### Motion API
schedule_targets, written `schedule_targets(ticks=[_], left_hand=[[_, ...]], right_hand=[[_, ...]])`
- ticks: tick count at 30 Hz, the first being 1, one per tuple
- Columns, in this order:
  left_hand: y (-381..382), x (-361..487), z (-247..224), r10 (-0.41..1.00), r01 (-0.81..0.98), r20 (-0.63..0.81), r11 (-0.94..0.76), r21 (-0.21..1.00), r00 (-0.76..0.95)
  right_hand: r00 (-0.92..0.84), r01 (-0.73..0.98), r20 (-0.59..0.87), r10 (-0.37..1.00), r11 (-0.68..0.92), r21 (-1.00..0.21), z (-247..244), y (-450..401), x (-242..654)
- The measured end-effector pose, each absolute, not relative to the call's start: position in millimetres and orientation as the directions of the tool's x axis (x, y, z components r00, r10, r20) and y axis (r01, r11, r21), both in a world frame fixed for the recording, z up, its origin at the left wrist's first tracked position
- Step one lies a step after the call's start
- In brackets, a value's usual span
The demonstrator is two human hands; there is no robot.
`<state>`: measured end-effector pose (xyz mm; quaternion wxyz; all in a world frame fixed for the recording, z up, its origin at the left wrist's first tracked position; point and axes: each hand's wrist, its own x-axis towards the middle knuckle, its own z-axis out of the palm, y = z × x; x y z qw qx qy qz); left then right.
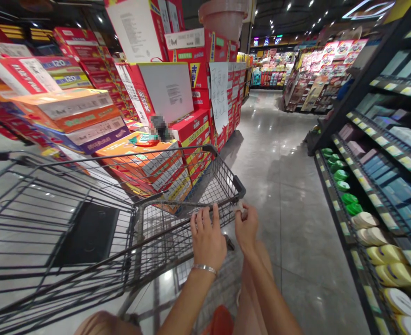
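Note:
A grey wire shopping cart (163, 242) stretches across the front and left. My left hand (208, 242), with a bracelet at the wrist, lies with its fingers extended at the cart's near rim. Whether it bears on the wire or hovers just over it, I cannot tell. Close to the cart's corner, my right hand (246, 228) is closed in a pinch on a small pale crumpled piece (239, 208). Its material is too small to make out. A black plate (87, 232) sits in the cart's left part.
Stacked red and orange cartons (163, 88) stand beyond the cart, with a handwritten paper sheet (219, 95) on one pile. On the right, a dark shelf unit (345, 218) holds tubs and boxes. A grey tiled aisle (278, 153) runs ahead between them.

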<state>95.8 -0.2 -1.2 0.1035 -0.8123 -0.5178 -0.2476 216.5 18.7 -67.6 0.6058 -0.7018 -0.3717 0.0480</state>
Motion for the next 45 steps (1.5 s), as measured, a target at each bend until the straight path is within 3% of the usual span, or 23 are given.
schedule_targets(ticks=[10,27,33,38,45], left_hand=[[-0.6,91.5,-2.8,0.786,0.877,0.498,-0.471,0.096,0.367],[2.2,89.1,-2.1,0.782,0.870,0.486,-0.485,0.083,0.390],[1.9,87.5,-3.5,0.775,0.867,0.497,-0.491,0.085,0.391],[-0.1,87.6,-4.7,0.770,0.867,0.497,-0.495,0.066,0.402],[-6.5,90.8,-3.5,0.779,0.877,0.498,-0.475,0.075,0.380]], right_hand=[[0.713,0.445,0.395,0.579,0.062,-0.894,-66.8,29.6,204.6],[0.653,0.564,0.387,0.651,-0.078,-0.822,-97.0,35.1,207.9],[0.713,0.461,0.326,0.621,-0.065,-0.885,-115.9,16.7,216.8],[0.827,0.314,0.240,0.508,-0.062,-0.947,-87.0,17.8,223.7],[0.748,0.268,0.213,0.628,0.008,-0.963,-69.5,33.2,226.0]])
